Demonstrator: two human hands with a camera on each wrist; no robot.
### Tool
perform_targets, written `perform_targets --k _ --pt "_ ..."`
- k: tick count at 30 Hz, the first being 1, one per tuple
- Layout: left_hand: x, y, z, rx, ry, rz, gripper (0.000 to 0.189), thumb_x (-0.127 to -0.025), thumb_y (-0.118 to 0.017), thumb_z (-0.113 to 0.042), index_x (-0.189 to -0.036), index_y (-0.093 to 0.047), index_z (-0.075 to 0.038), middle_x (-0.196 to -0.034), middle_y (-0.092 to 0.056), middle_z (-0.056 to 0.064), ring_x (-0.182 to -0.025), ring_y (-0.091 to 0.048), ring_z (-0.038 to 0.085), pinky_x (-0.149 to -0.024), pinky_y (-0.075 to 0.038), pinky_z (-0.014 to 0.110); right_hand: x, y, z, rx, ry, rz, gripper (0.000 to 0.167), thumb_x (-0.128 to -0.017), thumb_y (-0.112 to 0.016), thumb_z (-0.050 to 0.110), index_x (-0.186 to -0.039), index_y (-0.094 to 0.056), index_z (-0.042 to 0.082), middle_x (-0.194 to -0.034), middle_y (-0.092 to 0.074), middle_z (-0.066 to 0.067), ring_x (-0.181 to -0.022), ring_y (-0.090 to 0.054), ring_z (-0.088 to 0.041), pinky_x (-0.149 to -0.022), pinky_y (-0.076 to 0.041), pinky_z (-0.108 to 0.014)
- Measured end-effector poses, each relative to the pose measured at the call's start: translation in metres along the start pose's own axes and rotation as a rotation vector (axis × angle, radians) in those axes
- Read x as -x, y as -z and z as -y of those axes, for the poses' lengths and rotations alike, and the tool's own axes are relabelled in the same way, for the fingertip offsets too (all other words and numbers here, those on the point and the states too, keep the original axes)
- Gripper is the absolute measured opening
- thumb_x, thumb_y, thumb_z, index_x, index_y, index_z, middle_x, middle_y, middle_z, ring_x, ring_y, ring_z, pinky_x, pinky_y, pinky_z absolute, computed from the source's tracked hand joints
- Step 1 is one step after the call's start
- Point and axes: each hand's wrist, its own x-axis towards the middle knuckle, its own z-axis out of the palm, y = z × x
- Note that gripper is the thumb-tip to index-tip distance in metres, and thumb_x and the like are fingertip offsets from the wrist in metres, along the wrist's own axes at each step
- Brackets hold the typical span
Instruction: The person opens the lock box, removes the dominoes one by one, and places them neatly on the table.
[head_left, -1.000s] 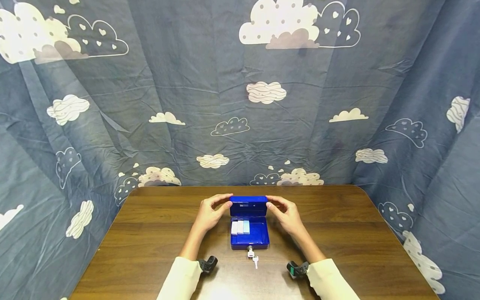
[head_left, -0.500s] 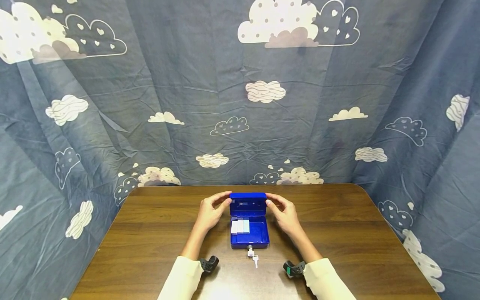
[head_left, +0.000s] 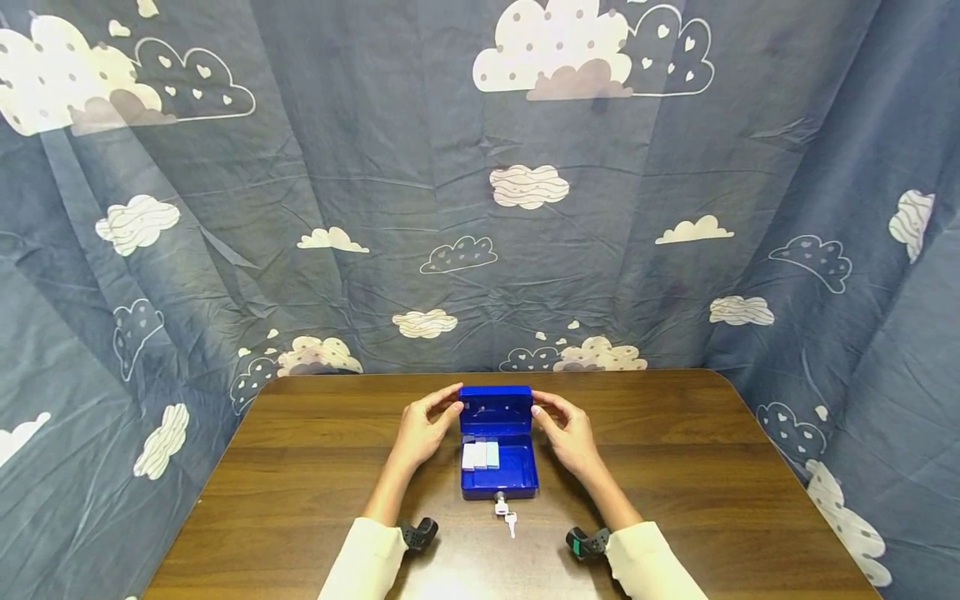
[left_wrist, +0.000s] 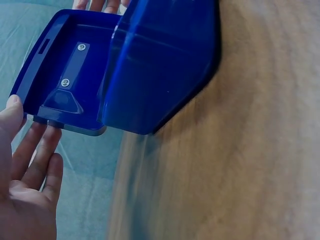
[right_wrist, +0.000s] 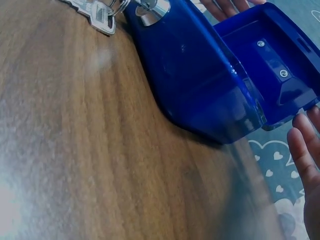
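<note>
A blue metal cash box [head_left: 519, 477] stands on the table with its lid [head_left: 495, 414] raised at the back. My left hand [head_left: 422, 429] pinches the lid's left side, thumb on the near edge and fingers behind, as the left wrist view shows. On the opposite side my right hand [head_left: 574, 435] holds the lid between thumb and fingers; the thumb is out of frame in the right wrist view. Several small white and pale blue blocks [head_left: 481, 455] lie side by side in the box's left part. Two screws [left_wrist: 65, 82] show inside the lid.
A silver lock [right_wrist: 152, 12] at the box's front holds one key, and a second key [head_left: 511, 522] hangs from it onto the wooden table [head_left: 315, 475]. A grey-blue cloud-print curtain [head_left: 405, 192] rises behind the table's far edge.
The lid has tipped slightly farther back, so more of its inside shows. Both hands have stayed on its sides; the box, blocks and keys have kept their places.
</note>
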Motion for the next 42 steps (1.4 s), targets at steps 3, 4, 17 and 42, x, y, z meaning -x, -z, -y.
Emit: perform_targets --k 3,4,17,42 --pt "0.003 0.001 0.001 -0.007 -0.016 0.026 0.041 -0.098 -0.072 -0.022 -0.138 -0.067 -0.013 -0.123 -0.075 0.010 -0.112 -0.072 0.026 -0.102 -0.056 0.037 0.002 0.001 -0.001 -0.004 -0.007 -0.004 0.029 -0.099 -0.066 0.003 -0.126 -0.068 -0.008 -0.121 -0.072 -0.026 -0.103 -0.071 -0.034 -0.080 -0.056 -0.015" --pt "0.004 0.001 0.001 -0.010 -0.027 0.032 0.042 -0.098 -0.072 -0.021 -0.139 -0.066 -0.012 -0.123 -0.075 0.010 -0.113 -0.072 0.027 -0.103 -0.055 0.037 0.002 0.002 -0.001 -0.004 -0.005 -0.004 0.029 -0.099 -0.066 0.004 -0.126 -0.068 -0.008 -0.121 -0.072 -0.026 -0.104 -0.071 -0.034 -0.081 -0.055 -0.015" --pt "0.020 0.009 0.005 -0.018 -0.048 0.054 0.041 -0.097 -0.073 -0.018 -0.136 -0.065 -0.009 -0.129 -0.072 0.012 -0.114 -0.071 0.028 -0.106 -0.053 0.041 0.007 0.007 0.000 0.008 -0.002 -0.009 0.026 -0.098 -0.068 0.004 -0.119 -0.068 -0.011 -0.119 -0.072 -0.027 -0.107 -0.071 -0.036 -0.085 -0.057 -0.019" --pt "0.051 0.003 0.010 -0.009 0.004 0.217 0.068 -0.081 -0.090 -0.025 -0.142 -0.061 -0.016 -0.136 -0.068 0.011 -0.128 -0.063 0.038 -0.113 -0.044 0.058 0.022 -0.017 -0.024 0.108 0.194 0.162 0.028 -0.086 -0.078 -0.006 -0.113 -0.070 -0.007 -0.107 -0.073 -0.024 -0.090 -0.073 -0.037 -0.080 -0.063 -0.042"
